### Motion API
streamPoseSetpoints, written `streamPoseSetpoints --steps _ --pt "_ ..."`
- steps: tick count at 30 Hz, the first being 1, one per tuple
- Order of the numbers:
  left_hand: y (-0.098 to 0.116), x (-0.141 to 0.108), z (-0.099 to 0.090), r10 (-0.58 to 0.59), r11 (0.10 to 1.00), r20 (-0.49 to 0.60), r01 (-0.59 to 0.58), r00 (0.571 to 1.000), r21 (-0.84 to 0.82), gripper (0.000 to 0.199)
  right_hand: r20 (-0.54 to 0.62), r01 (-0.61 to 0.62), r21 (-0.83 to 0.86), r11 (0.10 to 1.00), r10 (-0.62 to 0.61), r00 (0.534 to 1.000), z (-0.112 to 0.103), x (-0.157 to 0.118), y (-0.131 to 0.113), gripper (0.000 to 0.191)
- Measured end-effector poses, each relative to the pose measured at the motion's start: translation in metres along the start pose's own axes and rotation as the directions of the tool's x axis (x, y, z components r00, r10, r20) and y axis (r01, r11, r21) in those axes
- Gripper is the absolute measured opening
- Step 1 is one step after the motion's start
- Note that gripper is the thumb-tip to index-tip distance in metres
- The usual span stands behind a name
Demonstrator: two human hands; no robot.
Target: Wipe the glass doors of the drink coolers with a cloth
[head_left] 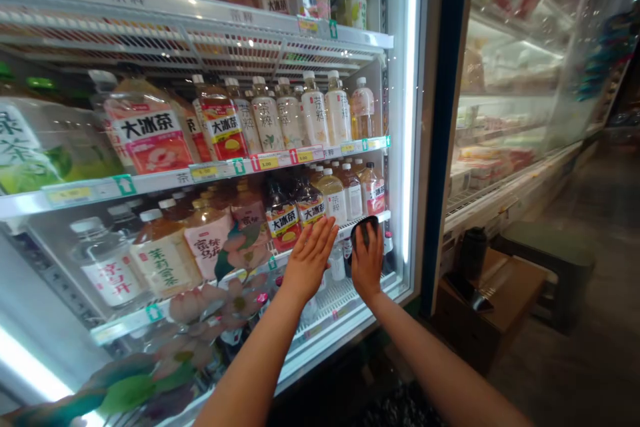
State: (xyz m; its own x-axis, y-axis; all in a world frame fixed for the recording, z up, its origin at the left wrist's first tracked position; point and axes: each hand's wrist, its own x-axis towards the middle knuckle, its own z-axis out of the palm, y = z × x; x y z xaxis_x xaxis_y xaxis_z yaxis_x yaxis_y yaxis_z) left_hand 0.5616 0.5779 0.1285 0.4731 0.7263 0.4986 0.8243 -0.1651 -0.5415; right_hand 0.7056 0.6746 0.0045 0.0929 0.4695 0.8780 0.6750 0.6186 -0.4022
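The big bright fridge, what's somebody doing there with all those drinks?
Someone is reaching both arms out to the fridge. Their right hand has its fingers over a dark, rounded thing; I can't tell what it is. Their left hand is beside it, flat and holding nothing. Lots of bottles stand on the shelves.

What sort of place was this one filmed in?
Most likely a shop or supermarket: a brightly lit drinks cooler holds rows of bottled drinks, price tags line its shelf edges, and another lit display case stands to the right.
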Motion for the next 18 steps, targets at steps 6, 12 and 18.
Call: streamPoseSetpoints --steps 6,12,18 --pt "-0.005 -0.008 -0.004 0.037 0.999 0.038 -0.037 0.999 0.011 0.093 0.155 0.341 0.021 0.94 -0.34 0.928 -0.023 -0.032 0.024 0.084" --pt "-0.019 -0.065 -0.014 -0.023 0.997 0.016 0.021 1.0 0.079 0.091 -0.03 0.035 0.029 0.999 -0.034 0.999 -0.014 0.036 -0.031 0.071" --pt "-0.033 -0.126 -0.025 -0.141 0.981 -0.031 0.143 0.99 0.134 0.085 0.135 0.51 0.041 0.859 -0.51 0.849 -0.019 -0.022 -0.039 0.068"
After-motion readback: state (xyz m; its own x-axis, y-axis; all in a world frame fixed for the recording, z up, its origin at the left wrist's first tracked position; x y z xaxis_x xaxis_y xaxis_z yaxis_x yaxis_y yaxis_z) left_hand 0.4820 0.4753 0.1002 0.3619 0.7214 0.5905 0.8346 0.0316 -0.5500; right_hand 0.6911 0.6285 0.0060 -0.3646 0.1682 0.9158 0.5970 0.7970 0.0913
